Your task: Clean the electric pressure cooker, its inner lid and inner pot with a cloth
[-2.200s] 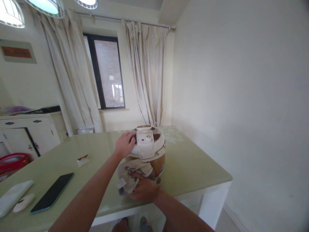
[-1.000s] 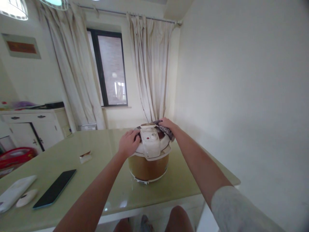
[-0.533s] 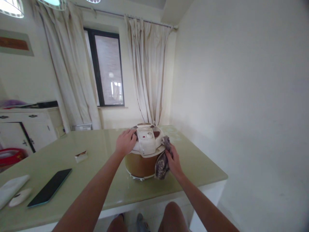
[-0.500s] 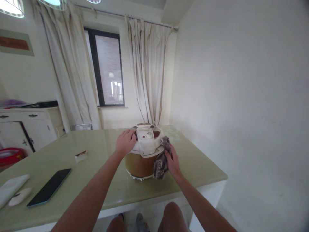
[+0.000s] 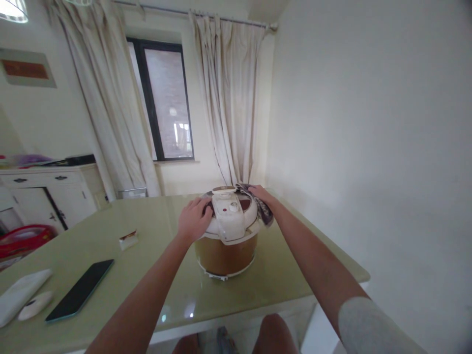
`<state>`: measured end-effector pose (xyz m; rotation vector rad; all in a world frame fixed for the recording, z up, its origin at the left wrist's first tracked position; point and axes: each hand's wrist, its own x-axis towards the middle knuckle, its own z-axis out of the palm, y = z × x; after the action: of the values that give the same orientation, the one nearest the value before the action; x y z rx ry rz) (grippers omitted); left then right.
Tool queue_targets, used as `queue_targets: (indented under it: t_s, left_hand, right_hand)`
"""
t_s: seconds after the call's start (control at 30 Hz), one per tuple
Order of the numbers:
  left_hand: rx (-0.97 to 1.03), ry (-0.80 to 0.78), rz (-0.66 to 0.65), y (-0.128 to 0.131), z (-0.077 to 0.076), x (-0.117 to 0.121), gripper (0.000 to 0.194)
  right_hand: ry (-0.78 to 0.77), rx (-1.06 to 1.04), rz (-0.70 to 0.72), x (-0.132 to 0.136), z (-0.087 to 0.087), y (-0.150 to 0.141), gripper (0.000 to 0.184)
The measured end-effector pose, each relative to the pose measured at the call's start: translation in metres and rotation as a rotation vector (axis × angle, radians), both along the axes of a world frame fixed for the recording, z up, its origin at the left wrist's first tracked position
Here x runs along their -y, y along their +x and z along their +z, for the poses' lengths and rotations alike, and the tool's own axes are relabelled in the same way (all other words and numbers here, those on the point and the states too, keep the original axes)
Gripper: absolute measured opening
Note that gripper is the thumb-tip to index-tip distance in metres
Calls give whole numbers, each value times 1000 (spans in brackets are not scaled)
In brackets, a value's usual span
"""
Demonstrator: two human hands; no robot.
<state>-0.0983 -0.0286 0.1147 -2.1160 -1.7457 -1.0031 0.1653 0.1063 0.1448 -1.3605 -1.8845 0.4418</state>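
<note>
Nearest, below the table's edge, are the person's bare knees (image 5: 275, 334) and part of a shoe (image 5: 224, 339); a pale grey sleeve (image 5: 368, 324) covers the upper right arm.

The pale green, glossy table (image 5: 265, 280) spreads beyond. At its near left lie a dark phone (image 5: 80, 290) with a teal edge, a small rounded white object (image 5: 36, 305) and a flat white slab (image 5: 24, 297).

A cooker (image 5: 226, 253), golden-brown below with a white top, stands upright near the middle of the table. The left hand (image 5: 194, 218) lies on the left of its top, fingers bent over it; whether it grips or merely rests, I cannot tell. The right hand (image 5: 263, 195) reaches to the far right of the top, grasping a dark patterned cloth (image 5: 264, 211) that drapes over the rim there.

To the left, well apart from the cooker, sits a small white packet (image 5: 128, 240).

Farther off at left are a red basket (image 5: 25, 236) and a white cabinet (image 5: 31, 204). At the far side, cream curtains (image 5: 230, 98) flank a dark-framed window (image 5: 169, 98); a plain pale wall (image 5: 361, 123) fills the right.
</note>
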Motion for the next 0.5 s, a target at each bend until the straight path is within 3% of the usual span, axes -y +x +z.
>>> queue_targets:
  t_s: [0.13, 0.27, 0.4, 0.5]
  left_hand:
    - [-2, 10, 3, 0, 1, 1, 40]
    - [-14, 10, -4, 0, 1, 0, 42]
    - [-15, 2, -3, 0, 0, 0, 43]
    - [10, 2, 4, 1, 0, 0, 43]
  right_hand:
    - [74, 3, -8, 31, -21, 11, 30]
    - [321, 62, 50, 108, -40, 26, 41]
    - [366, 272, 162, 178, -44, 30, 46]
    - [337, 374, 191, 191, -44, 38, 45]
